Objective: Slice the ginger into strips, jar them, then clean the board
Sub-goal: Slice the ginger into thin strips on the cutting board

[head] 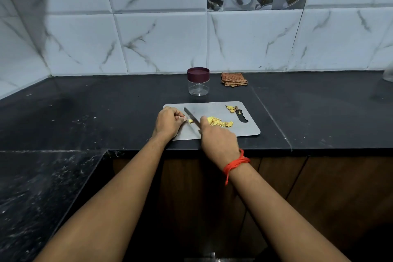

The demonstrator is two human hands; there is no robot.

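A: Nearest first?

B: Red thread (236, 162) round the right wrist. Then the right hand (219, 140), knuckles up, fingers (204, 121) curled round the handle of the knife (191, 117). Handle itself hidden beneath the palm.

A: And the other?

B: Left hand (169, 122) at 9 o'clock of the blade, heel low over the near edge of the board (244, 131). Fingers (180, 115) bunched together, pinching a small ginger stub (190, 121) at the tips. Cannot tell its full length under the fingertips.

A: Lie of the blade?

B: Runs from 5 o'clock at the handle up to 11 o'clock at the tip, just beside the stub on its 3 o'clock side. Touching or a hair apart; too small to tell.

A: So the next cut?

B: Probably turns on that narrow gap: stub at 9 o'clock of the edge, left fingertips right behind it. Little to hold, so likely calls for tucked tips and a short stroke. Left hand nearer the ginger, right hand only on the knife.

A: Farther out?

B: Pile of cut strips (220, 122) at 3 o'clock of the knife, mid-board. A few scraps (230, 108) at 1 o'clock, by the board's grip slot. Beyond the board at 12 o'clock, the jar (198, 88), upright on the bench (106, 112), maroon lid (198, 74) on, nothing visible inside. Folded cloth (234, 79) at its 3 o'clock, by the wall.

A: Progress?

B: Slicing close to done, by the look. Jarring and cleaning not yet begun.
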